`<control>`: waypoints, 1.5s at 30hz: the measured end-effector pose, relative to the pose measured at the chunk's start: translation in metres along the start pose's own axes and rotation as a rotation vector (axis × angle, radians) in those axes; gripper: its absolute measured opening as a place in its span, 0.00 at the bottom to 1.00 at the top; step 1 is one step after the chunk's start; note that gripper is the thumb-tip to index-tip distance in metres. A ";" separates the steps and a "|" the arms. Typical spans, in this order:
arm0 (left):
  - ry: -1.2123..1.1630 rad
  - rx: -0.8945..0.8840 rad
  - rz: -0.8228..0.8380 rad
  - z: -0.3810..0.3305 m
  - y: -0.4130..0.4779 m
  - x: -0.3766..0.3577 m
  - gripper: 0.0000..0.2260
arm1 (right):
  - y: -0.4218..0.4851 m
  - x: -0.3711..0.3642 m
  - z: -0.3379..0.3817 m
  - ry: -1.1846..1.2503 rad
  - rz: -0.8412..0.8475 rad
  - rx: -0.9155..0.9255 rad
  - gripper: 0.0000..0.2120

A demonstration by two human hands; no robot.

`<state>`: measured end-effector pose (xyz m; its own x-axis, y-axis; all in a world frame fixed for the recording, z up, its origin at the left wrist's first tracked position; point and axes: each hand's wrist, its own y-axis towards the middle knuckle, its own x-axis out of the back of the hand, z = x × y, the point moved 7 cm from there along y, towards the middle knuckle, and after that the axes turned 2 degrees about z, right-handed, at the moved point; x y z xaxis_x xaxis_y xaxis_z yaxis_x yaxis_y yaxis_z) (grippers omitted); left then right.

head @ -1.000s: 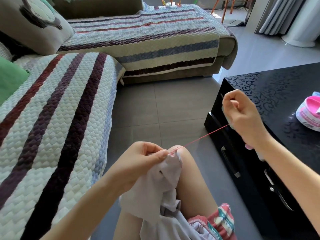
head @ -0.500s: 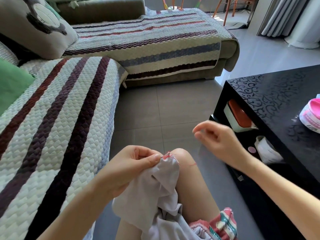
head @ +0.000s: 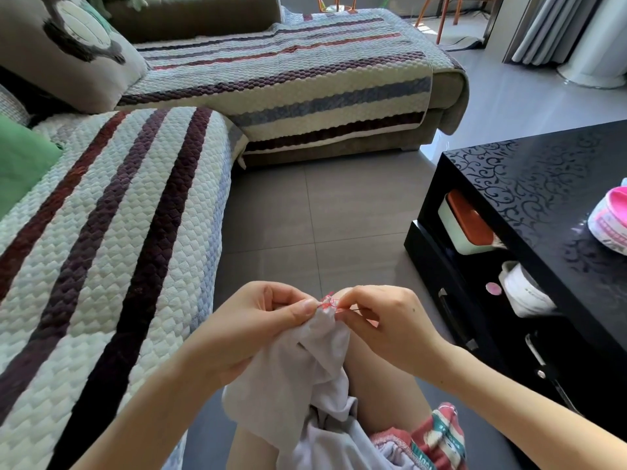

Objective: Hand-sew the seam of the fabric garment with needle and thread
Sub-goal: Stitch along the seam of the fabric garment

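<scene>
Just left of the black table [head: 543, 198], over a bare knee: pale garment [head: 305, 368] gripped in the left hand [head: 251, 327], thumb pressing its top edge beside red thread [head: 328, 301] stitches. Right hand [head: 390, 323] pinching a thin dark needle [head: 353, 309] at that edge. Farther left of the table, grey floor tiles [head: 322, 215], then striped quilted sofa cover [head: 101, 232]. On the table, at its right edge, a pink-and-white tub [head: 610, 218].

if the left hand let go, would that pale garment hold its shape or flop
Probably flop: the pale garment bunches in soft folds under the left hand and drapes over the leg. It looks thin and light, so likely slides down. The right hand, pinching the needle at the red stitches, might hold only that edge up.
</scene>
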<state>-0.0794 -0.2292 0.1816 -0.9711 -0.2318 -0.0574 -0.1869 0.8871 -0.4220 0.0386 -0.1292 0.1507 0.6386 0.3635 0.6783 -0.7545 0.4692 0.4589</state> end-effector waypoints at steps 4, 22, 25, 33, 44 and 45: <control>0.007 0.004 -0.011 0.001 0.000 0.003 0.06 | 0.008 0.039 -0.005 -0.169 -0.207 0.014 0.05; -0.019 -0.008 -0.008 0.001 -0.002 0.006 0.07 | 0.076 0.102 -0.098 -0.367 -0.274 -0.447 0.05; 0.000 -0.040 0.006 -0.001 -0.002 0.006 0.05 | 0.072 0.080 -0.072 -0.354 -0.077 -0.415 0.12; 0.143 -0.179 0.072 -0.011 -0.004 -0.005 0.06 | 0.039 0.019 0.028 0.666 0.608 -0.262 0.13; 0.201 -0.220 -0.075 -0.007 -0.010 -0.003 0.08 | 0.014 0.029 0.026 0.780 0.476 -0.426 0.07; 0.210 -0.223 -0.076 -0.005 -0.010 -0.005 0.08 | 0.010 0.028 0.025 0.796 0.468 -0.466 0.07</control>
<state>-0.0737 -0.2346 0.1906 -0.9581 -0.2342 0.1650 -0.2659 0.9413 -0.2078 0.0451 -0.1340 0.1885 0.3396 0.9374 0.0774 -0.9278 0.3474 -0.1357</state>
